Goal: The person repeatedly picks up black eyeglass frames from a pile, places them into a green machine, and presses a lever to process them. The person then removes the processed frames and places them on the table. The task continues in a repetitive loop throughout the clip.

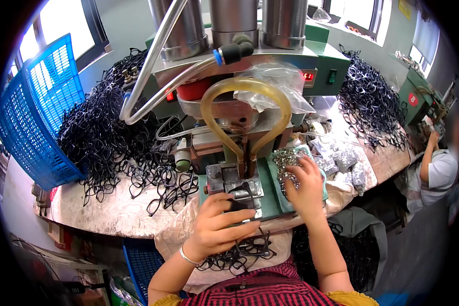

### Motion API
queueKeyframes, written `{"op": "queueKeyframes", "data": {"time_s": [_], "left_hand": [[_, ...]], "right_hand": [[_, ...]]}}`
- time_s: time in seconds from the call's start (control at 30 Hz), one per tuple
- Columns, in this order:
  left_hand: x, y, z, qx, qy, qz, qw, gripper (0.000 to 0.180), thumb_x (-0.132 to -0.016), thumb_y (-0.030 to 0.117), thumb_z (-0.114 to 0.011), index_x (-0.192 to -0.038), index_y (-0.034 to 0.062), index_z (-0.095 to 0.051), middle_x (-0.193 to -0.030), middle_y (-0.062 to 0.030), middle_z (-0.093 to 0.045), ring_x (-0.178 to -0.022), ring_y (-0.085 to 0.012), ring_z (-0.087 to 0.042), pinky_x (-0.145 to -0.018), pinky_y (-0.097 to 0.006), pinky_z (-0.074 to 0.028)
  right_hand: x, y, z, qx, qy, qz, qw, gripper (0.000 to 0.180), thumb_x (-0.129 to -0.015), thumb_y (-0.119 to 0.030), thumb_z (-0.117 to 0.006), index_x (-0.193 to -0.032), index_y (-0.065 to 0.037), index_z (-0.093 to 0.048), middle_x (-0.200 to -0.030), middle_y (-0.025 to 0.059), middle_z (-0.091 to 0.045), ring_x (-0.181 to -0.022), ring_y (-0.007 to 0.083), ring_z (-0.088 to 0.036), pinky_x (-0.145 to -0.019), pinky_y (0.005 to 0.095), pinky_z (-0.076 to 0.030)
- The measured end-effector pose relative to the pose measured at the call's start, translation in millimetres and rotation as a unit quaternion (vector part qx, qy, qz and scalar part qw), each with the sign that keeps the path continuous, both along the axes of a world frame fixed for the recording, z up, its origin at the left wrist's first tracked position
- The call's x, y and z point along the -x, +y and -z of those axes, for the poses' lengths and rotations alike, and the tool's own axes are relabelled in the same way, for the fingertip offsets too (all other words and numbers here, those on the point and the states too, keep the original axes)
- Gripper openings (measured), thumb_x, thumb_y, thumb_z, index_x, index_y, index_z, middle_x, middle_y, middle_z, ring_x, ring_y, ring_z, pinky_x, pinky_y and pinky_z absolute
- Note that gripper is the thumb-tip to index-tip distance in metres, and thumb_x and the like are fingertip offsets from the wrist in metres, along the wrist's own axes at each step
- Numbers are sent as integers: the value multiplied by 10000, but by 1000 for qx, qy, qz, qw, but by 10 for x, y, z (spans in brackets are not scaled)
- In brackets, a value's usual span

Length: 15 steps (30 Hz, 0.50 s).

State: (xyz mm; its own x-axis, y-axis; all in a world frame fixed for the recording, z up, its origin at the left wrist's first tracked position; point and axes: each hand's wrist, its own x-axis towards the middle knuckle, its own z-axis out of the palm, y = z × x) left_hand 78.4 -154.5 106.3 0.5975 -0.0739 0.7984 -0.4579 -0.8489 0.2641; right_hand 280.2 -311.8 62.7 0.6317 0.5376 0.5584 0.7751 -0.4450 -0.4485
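Observation:
My left hand (222,224) closes its fingers on a black eyeglass frame (239,194), holding it at the metal fixture (257,187) of a bench machine. The frame's front part lies over the fixture, beneath two copper-coloured electrodes (247,166); my fingers partly cover the rest. My right hand (307,191) is over a green tray (322,178) beside the fixture. Its fingers are bent and apart, with the tips at a heap of small shiny metal parts (285,162). Any part between those fingertips is too small to make out.
Black eyeglass frames are piled at the left (107,122) and the right (367,97). A blue plastic basket (41,112) leans at the left. A yellowish hose (245,84) loops above the fixture. Bags of metal parts (344,159) lie right of the tray. A co-worker (438,171) sits far right.

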Motion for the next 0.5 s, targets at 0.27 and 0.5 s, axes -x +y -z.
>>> {"op": "queueKeyframes", "data": {"time_s": [0.27,0.5], "left_hand": [[6,39,37,-16,18,-1,1000,258,-731,162,-802,-986,150,-765,-1036,-4,-728,-769,-206,-542,-850,-425,-517],[348,-210,191,3,14,-110,994,410,-765,168,-783,-1158,126,-676,-1258,-58,-656,-914,-248,-588,-995,-458,-481]], "right_hand": [[-196,-54,400,-53,-27,-54,997,125,-728,-44,-730,-850,-64,-711,-1146,189,-622,-1190,386,-551,-977,477,-449],[-410,101,328,-69,-7,-82,994,154,-771,3,-641,-924,-10,-635,-968,159,-657,-875,370,-634,-782,425,-506]]}}
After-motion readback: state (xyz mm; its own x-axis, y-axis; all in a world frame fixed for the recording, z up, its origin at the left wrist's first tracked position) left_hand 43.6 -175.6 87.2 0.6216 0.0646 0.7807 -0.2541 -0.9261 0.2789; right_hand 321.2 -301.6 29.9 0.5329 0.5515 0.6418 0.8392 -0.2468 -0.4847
